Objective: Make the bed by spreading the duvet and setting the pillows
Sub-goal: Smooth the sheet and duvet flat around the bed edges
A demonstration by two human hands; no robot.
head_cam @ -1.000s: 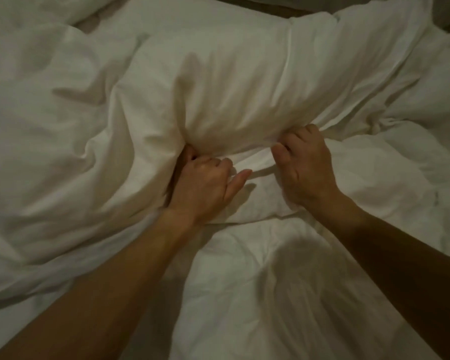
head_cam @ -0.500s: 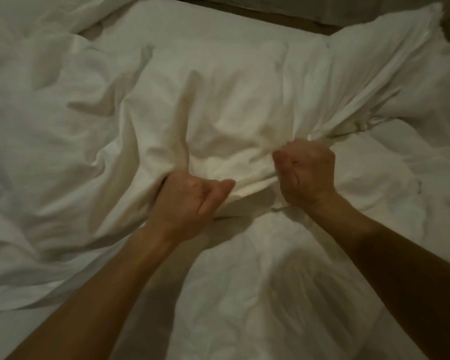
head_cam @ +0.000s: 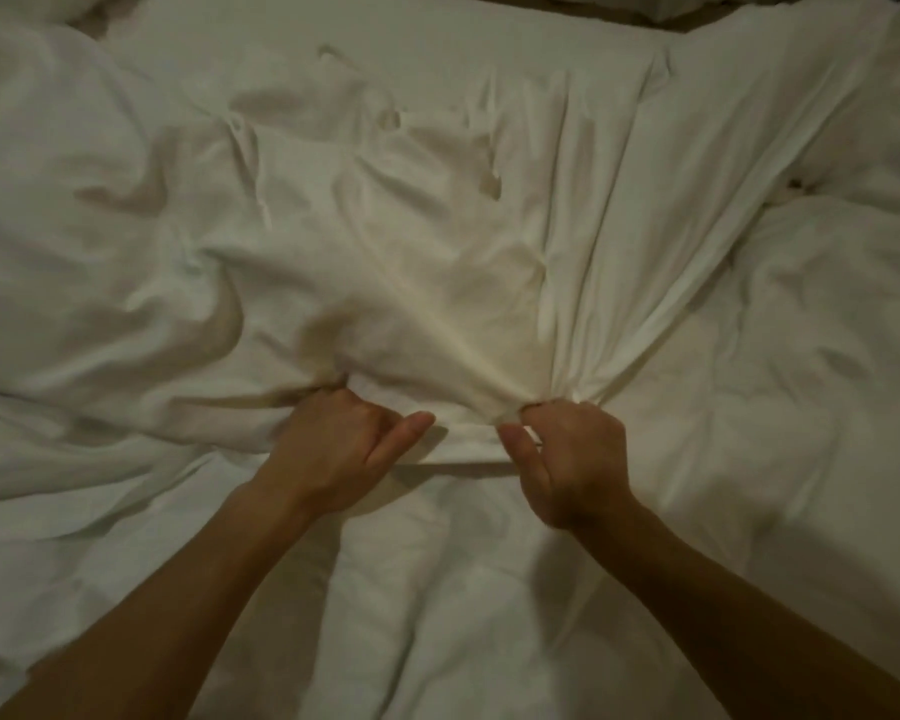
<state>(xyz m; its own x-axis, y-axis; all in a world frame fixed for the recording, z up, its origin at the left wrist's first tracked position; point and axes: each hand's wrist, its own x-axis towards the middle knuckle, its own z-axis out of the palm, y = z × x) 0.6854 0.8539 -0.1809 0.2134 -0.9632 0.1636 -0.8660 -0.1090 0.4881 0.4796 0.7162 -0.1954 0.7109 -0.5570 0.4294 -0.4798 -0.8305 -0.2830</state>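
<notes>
A white duvet point(head_cam: 411, 262) lies crumpled across the bed and fills most of the head view. Both hands grip its near edge at the middle. My left hand point(head_cam: 341, 449) has its fingers curled into a bunch of the fabric, thumb sticking out to the right. About a hand's width to the right, my right hand point(head_cam: 567, 459) clutches a gathered fold. Creases fan out from both grips toward the far side. No pillow can be told apart from the white bedding.
A lower white layer of bedding point(head_cam: 437, 589) lies under my forearms. Puffy folds pile up at the left point(head_cam: 48, 200) and right point(head_cam: 827, 304). A dark strip point(head_cam: 619, 7) runs along the far edge of the bed.
Both hands have pulled the gripped fabric toward me. The raised bulge of duvet has flattened and stretched out across the bed.
</notes>
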